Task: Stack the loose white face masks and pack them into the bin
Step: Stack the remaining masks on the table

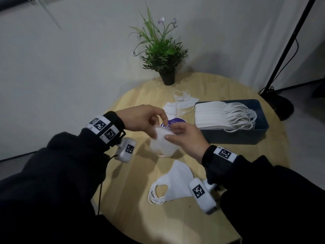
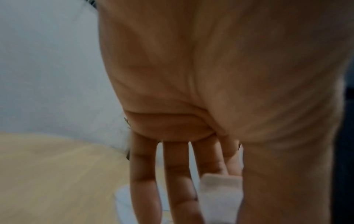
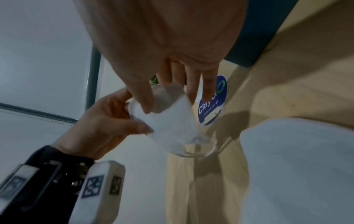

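I am holding one white mask (image 1: pixel 162 143) above the round table (image 1: pixel 207 217) with both hands. My left hand (image 1: pixel 140 118) is pinching its upper edge between thumb and fingers, and my right hand (image 1: pixel 184 136) is gripping its right side. A small stack of masks (image 1: pixel 175 185) is lying near me, two loose masks (image 1: pixel 177 104) are lying farther off, and the blue bin (image 1: pixel 246 136) is holding a packed row.

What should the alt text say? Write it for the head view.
Both hands, left hand and right hand, hold a white mask above a round wooden table. A mask stack lies nearer; a blue bin of masks sits right.
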`<state>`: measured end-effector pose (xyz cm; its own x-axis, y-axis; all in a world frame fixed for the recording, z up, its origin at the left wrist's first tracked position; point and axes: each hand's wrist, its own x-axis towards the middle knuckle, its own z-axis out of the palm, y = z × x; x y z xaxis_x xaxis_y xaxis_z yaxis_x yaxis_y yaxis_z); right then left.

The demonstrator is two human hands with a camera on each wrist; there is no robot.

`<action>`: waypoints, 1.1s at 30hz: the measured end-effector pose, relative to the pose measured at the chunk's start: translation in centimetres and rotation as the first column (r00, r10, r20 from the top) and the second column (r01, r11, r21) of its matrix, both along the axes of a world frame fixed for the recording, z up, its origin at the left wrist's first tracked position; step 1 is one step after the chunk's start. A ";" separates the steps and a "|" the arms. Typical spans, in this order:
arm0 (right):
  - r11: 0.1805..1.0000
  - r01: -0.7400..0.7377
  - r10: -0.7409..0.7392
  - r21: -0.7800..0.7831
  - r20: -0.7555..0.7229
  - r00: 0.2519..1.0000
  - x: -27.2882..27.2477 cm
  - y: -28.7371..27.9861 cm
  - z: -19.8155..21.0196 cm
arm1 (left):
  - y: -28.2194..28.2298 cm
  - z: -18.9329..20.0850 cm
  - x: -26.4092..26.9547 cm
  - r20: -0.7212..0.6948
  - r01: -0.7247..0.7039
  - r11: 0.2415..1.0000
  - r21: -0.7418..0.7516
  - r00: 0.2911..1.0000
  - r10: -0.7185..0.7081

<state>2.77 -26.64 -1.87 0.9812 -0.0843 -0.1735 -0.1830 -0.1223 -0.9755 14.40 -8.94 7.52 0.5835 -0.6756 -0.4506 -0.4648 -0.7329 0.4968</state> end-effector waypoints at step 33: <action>0.915 0.137 -0.008 0.380 -0.322 0.947 -3.3 0.9 2.4 | 0.6 -5.5 -12.4 -0.891 -0.926 0.008 -0.377 0.365 0.268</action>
<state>-0.57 -25.73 0.56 0.8665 -0.0145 -0.4989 -0.4749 0.2836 -0.8331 2.05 -8.39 2.07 0.8813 -0.2829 -0.3785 0.4621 0.3481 0.8156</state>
